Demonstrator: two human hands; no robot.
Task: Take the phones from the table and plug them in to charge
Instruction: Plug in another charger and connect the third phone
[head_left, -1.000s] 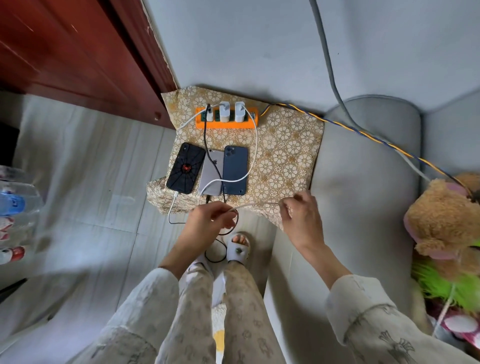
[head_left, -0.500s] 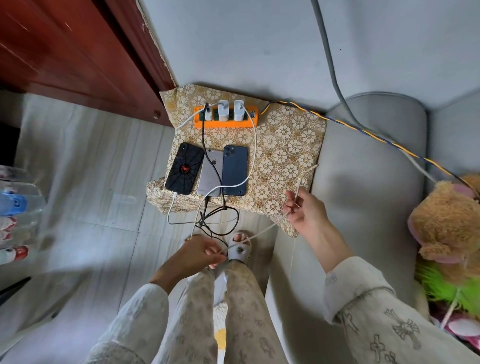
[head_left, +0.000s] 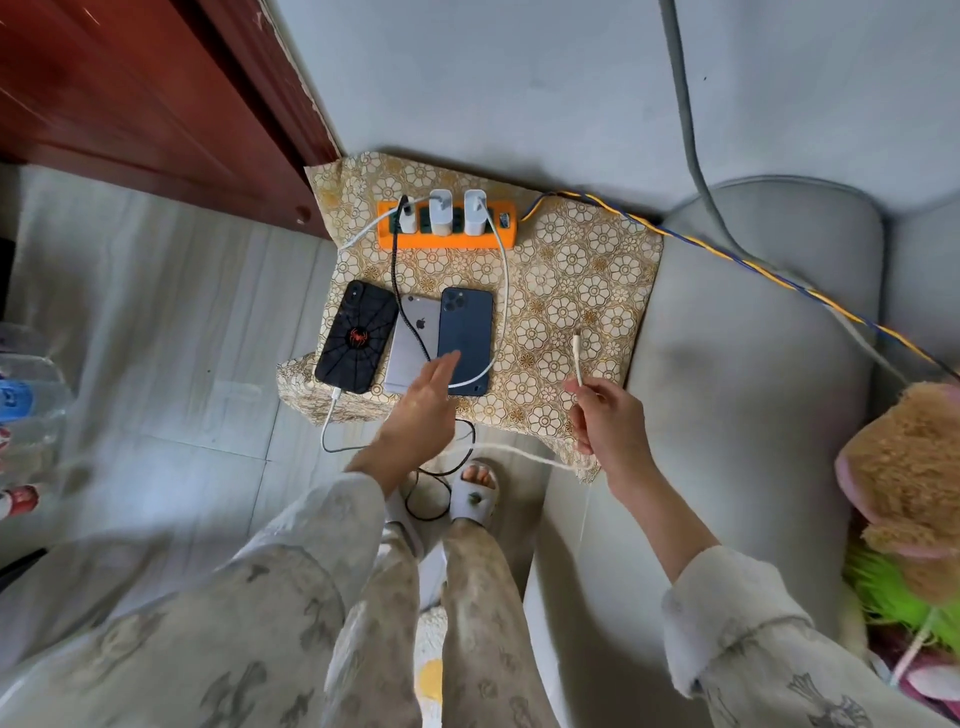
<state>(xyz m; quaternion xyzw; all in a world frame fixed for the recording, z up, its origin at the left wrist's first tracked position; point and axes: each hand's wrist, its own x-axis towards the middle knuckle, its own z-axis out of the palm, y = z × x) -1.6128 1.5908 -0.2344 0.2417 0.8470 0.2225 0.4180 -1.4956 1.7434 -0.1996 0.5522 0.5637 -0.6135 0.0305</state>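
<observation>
left hand (head_left: 421, 410) now over phones (head_left: 465, 340); right hand (head_left: 605, 421) raised white cable (head_left: 577, 358).

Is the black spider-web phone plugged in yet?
Plugged in, it seems: a white cable runs into the bottom edge of the black spider-web phone, which lies face down on the floral-cloth table.

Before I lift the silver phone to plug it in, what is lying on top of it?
A black braided cable runs down the silver phone, and the left hand covers its lower right corner. The port end is hidden.
</observation>
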